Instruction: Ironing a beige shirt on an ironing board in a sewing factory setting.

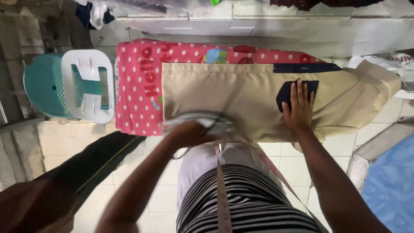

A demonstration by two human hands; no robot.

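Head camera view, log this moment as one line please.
left hand: gripping blurred iron | right hand: flat on navy pocket | beige shirt: spread on pink polka-dot board cover

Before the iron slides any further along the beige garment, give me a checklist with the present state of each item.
1. Left hand grips the iron: ok, though blurred by motion.
2. Right hand lies flat on the navy pocket, apart from the iron: ok.
3. Beige garment lies flat on the pink dotted board cover: ok; its right end is folded.
4. Tape measure hangs clear of the iron: cannot tell, its top end runs up close to it.
5. Iron's cord is free: cannot tell.
6. Teal basket stands off the board: ok.
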